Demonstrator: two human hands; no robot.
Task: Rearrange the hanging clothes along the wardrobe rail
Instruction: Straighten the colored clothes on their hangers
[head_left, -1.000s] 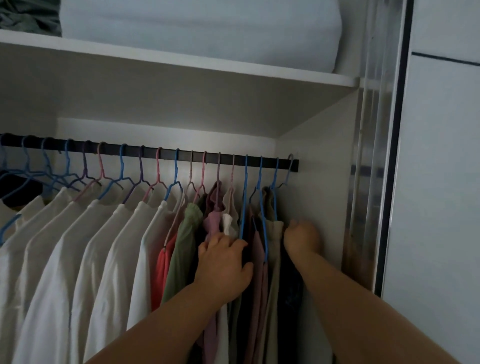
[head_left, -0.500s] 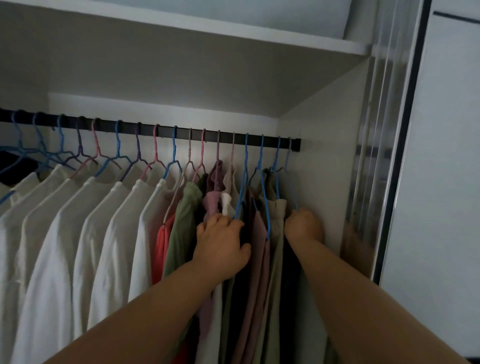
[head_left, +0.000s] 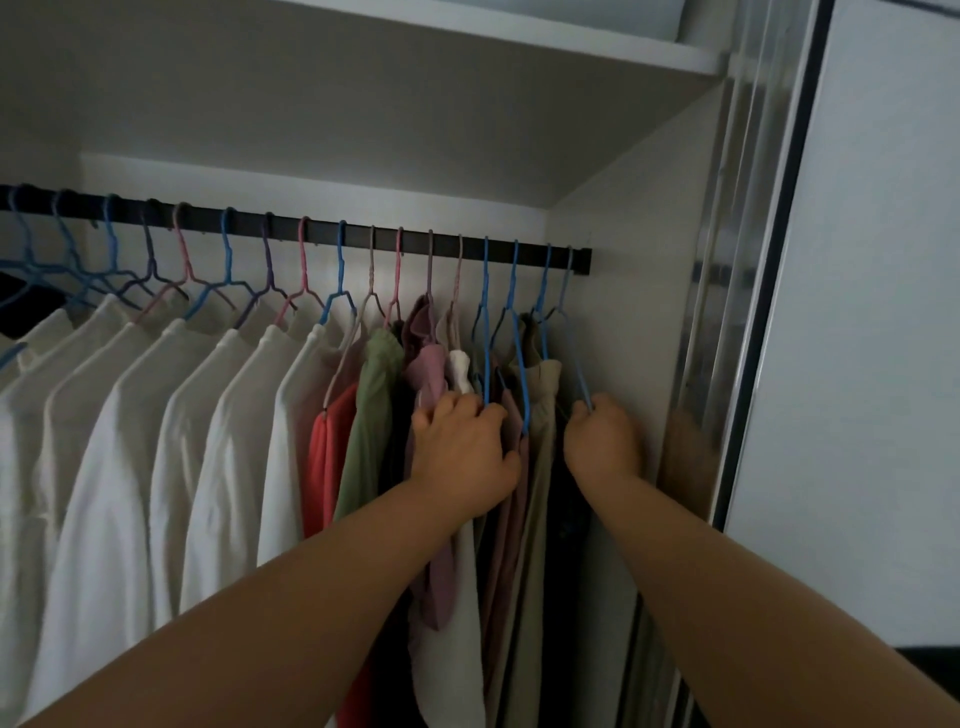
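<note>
A black wardrobe rail (head_left: 415, 240) runs left to right and carries several coloured hangers. White shirts (head_left: 156, 441) fill its left half. Right of them hang a red garment (head_left: 324, 447), a green one (head_left: 371, 415), a mauve one (head_left: 431, 371) and beige ones (head_left: 545, 415), packed tightly. My left hand (head_left: 462, 454) is pushed in among the mauve and dark clothes, its fingers curled round the fabric beside a blue hanger (head_left: 487, 332). My right hand (head_left: 602, 441) grips the lower arm of the last pale blue hanger (head_left: 569, 322) at the rail's right end.
The wardrobe's white side wall (head_left: 634, 312) stands right next to my right hand. A sliding door frame (head_left: 753, 332) and a white door (head_left: 883, 364) lie farther right. A white shelf (head_left: 467, 31) runs above the rail.
The view has tilted down and moved closer, so the folded bedding on the shelf is out of sight. My right hand now shows its grip on the last hanger. My left hand stays among the clothes.
</note>
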